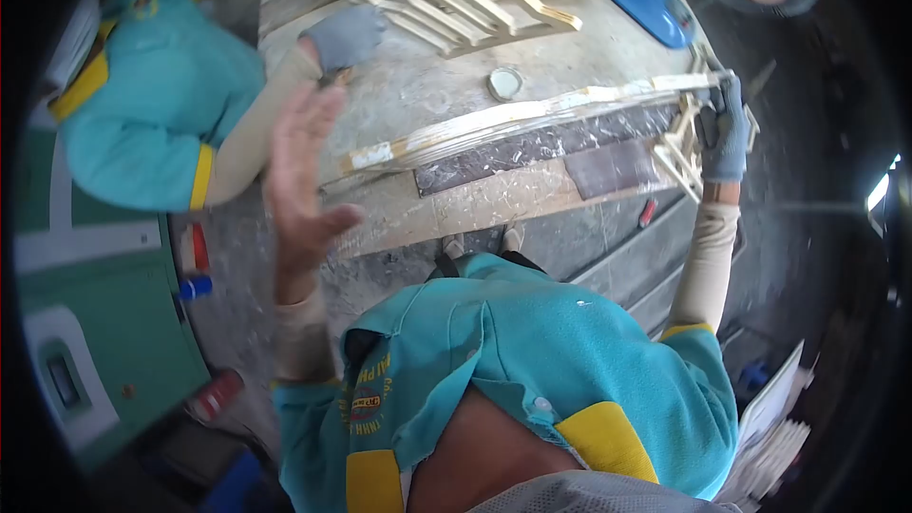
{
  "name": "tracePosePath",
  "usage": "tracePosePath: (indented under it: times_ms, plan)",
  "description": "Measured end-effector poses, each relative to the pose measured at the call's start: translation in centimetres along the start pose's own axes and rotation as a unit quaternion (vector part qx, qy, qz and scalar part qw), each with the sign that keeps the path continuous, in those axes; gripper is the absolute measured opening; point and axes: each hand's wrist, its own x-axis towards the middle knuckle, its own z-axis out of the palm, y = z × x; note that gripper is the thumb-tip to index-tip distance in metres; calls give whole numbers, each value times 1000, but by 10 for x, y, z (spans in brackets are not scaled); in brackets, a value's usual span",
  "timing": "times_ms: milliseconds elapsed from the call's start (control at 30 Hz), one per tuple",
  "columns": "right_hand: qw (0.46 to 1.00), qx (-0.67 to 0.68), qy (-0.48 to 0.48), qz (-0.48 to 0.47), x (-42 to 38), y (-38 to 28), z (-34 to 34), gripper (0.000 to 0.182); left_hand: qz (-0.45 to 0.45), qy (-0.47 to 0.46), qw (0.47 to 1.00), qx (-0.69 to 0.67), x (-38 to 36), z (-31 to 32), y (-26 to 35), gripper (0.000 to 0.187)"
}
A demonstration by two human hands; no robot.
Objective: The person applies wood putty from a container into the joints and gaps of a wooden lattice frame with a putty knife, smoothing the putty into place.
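Note:
My left hand (pixel 304 176), bare, is raised beside the left end of the table with its fingers apart and nothing in it. At the table's right end, my right hand (pixel 727 133) wears a grey glove and is closed around the end of a long bundle of pale wooden strips (pixel 522 112). The bundle lies across the table (pixel 408 218) over dark, paint-spattered pads (pixel 560 144). Behind the bundle sits a small round dish of pale paste (pixel 505 84). A co-worker's gloved hand (pixel 347 36) is on the table at the upper left.
Slatted wooden frames (pixel 446 0) are piled at the back of the table. A blue fan (pixel 655 0) stands at the back right. The co-worker in teal (pixel 166 85) leans in from the left, above a green machine (pixel 104 294). A wooden frame (pixel 679 147) hangs by the right edge.

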Motion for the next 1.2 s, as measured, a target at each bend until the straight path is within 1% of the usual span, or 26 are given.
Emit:
tracePosePath:
  times_ms: [33, 67, 100, 133, 200, 233, 267, 300, 367, 400, 433, 500, 533, 600, 667, 733, 767, 800, 833, 900, 967, 1000, 1033, 1067, 1100, 1200]
  plan:
    - [999, 10, 47, -9, -8, -3, 13, 44, 0, -22, 1000, -12, 0, 14, -16, 106]
    - [998, 8, 63, -11, -17, -2, 7, 44, 18, -39, 999, -10, 2, 24, -27, 84]
    - [999, 32, 5, 0, -25, -4, 3, 49, 37, -50, 998, -8, 4, 34, -32, 62]
    - [997, 54, -57, 9, -29, -7, -1, 54, 40, -56, 998, -15, 2, 43, -29, 62]
    - [997, 49, -58, 3, -33, -1, -22, 58, -150, 52, 987, 25, -10, 56, -19, 21]
    - [997, 47, -68, 0, -34, 3, -32, 62, -148, 50, 987, 23, -14, 58, -20, 21]
    - [998, 41, 28, 30, -33, 4, -38, 55, -61, 85, 992, 72, -18, 59, -25, 15]
    - [998, 40, 27, 28, -31, 6, -51, 55, 26, 121, 985, 121, -22, 60, -26, 14]
    - [975, -173, 101, 94, -19, 16, -85, 45, 57, 173, 974, 133, -36, 51, -21, 17]
    - [972, -174, 109, 112, -9, 28, -99, 37, 71, 209, 967, 127, -45, 43, -18, 18]
    - [965, -220, 87, 113, -2, 41, -113, 36, 80, 236, 956, 155, -55, 33, -13, 19]
    - [972, -233, -7, 21, 13, 80, -120, 33, 106, 281, 936, 182, -79, 10, -2, 23]
    - [937, -327, -106, -59, 26, 108, -125, 35, 121, 274, 945, 133, -90, 0, 8, 22]
    - [863, -430, -219, -151, 39, 144, -108, 39, 108, 284, 953, 20, -117, -17, 33, 16]
    - [843, -446, -269, -132, 24, 158, -39, 46, 97, 409, 905, 65, -136, -14, 63, 14]
    - [844, -440, -292, -93, 12, 158, 24, 57, 79, 439, 890, 99, -162, -21, 96, 21]
    - [850, -434, -286, -82, 6, 162, 52, 62, 79, 465, 869, 151, -171, -19, 110, 26]
    - [841, -447, -294, -79, 7, 168, 77, 66, 97, 549, 815, 159, -170, -9, 120, 31]
    - [838, -452, -297, -76, 9, 179, 97, 69, 98, 438, 887, 110, -218, -41, 130, 22]
    - [837, -454, -296, -70, 9, 198, 134, 74, 104, 559, 801, 186, -233, -23, 143, 32]
    - [834, -479, -264, -76, -15, 197, 158, 70, 113, 519, 835, 144, -260, -32, 156, 31]
    - [825, -508, -234, -80, -24, 196, 165, 66, 114, 518, 835, 145, -250, -20, 156, 31]
    - [825, -508, -235, -78, -26, 204, 170, 66, 144, 590, 776, 171, -233, 2, 155, 28]
    - [822, -520, -226, -62, -24, 216, 174, 59, 172, 657, 708, 195, -224, 17, 154, 25]
    - [817, -531, -219, -48, -21, 219, 175, 53, 169, 659, 706, 195, -228, 18, 154, 25]
    - [816, -543, -195, -41, -4, 219, 159, 56, 121, 567, 795, 179, -248, 3, 151, 23]
